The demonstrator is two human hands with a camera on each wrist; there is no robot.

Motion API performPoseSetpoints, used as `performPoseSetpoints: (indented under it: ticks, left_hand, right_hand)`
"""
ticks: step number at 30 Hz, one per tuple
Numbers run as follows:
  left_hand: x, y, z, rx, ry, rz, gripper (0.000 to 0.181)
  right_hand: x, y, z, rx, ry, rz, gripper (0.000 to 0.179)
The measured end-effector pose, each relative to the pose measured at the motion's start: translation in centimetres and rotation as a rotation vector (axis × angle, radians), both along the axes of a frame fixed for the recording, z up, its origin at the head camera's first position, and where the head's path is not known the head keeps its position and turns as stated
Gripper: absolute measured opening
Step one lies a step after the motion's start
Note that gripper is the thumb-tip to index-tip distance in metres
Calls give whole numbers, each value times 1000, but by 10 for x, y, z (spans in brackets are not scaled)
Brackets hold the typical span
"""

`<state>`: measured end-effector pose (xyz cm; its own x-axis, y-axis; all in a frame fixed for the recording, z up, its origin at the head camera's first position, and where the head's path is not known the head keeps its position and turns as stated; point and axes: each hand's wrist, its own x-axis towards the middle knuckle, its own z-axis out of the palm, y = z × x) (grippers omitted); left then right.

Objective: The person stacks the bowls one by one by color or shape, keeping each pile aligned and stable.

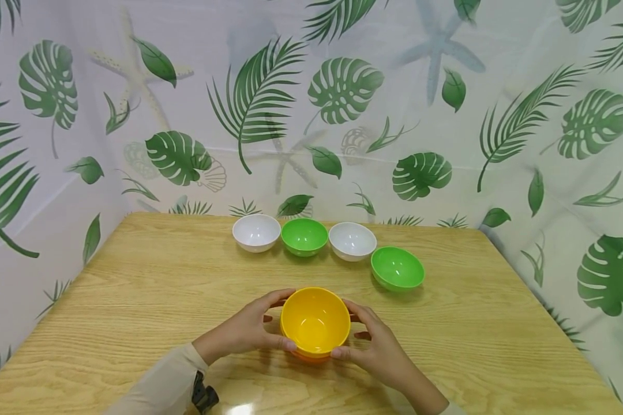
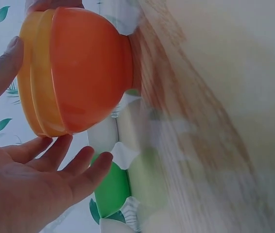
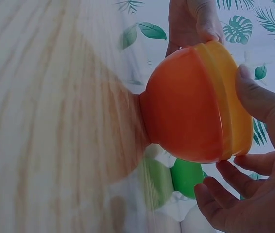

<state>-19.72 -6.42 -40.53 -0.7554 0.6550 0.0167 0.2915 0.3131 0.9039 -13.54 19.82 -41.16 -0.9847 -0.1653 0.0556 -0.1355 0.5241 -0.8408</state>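
Observation:
A yellow bowl [image 1: 315, 320] sits nested in an orange bowl [image 2: 89, 68], near the middle front of the table. Both wrist views show two yellow bands above the orange rim, and the orange foot stands at the tabletop. On the left side, my left hand [image 1: 249, 329] holds the yellow bowl, thumb at the near rim and fingers round the side. My right hand [image 1: 379, 347] grips it from the right in the same way, its thumb [image 3: 254, 94] on the yellow rim. Some fingers of each hand extend loosely beside the orange bowl.
Behind the stack, a white bowl [image 1: 256, 233], a green bowl [image 1: 304, 236] and another white bowl [image 1: 352, 241] stand in a row. A second green bowl [image 1: 397, 269] stands nearer at the right. Leaf-patterned cloth [image 1: 270, 155] hangs round the wooden table [image 1: 161, 288].

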Motion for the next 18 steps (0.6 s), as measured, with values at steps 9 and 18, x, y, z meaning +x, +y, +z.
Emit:
performPoseSetpoints:
  ticks: [9,18]
  left_hand:
    - [0,0,3,-57,21,3,89]
    - [2,0,9,-104,66,-35,95]
  right_hand:
    - [1,1,2,30,-1,29,78]
    - [1,2,1,20,-12,27,76]
